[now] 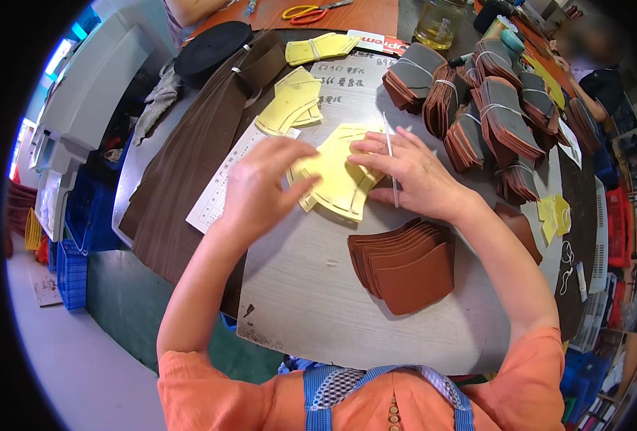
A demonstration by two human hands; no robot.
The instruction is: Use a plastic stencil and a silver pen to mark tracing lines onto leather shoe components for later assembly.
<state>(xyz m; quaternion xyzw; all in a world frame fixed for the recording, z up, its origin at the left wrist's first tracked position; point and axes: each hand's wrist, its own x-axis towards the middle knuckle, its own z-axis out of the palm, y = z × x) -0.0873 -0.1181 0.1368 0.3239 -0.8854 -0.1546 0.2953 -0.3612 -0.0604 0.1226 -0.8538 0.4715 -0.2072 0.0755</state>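
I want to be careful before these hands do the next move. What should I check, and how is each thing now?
1. Slim white stick in right hand: ok.
2. Yellow pieces between the hands, edges aligned: not ok, corners splay.
3. Left hand touching them: cannot tell, fingers blurred.
4. Brown stack squared: not ok, fanned.
5. Scissors away from hands: ok.

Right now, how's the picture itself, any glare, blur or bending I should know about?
Head view: glare whitens the board just above the yellow pieces; the left hand looks blurred at the fingers, the right hand sharper; fisheye distortion curves straight edges, and the corners go black.
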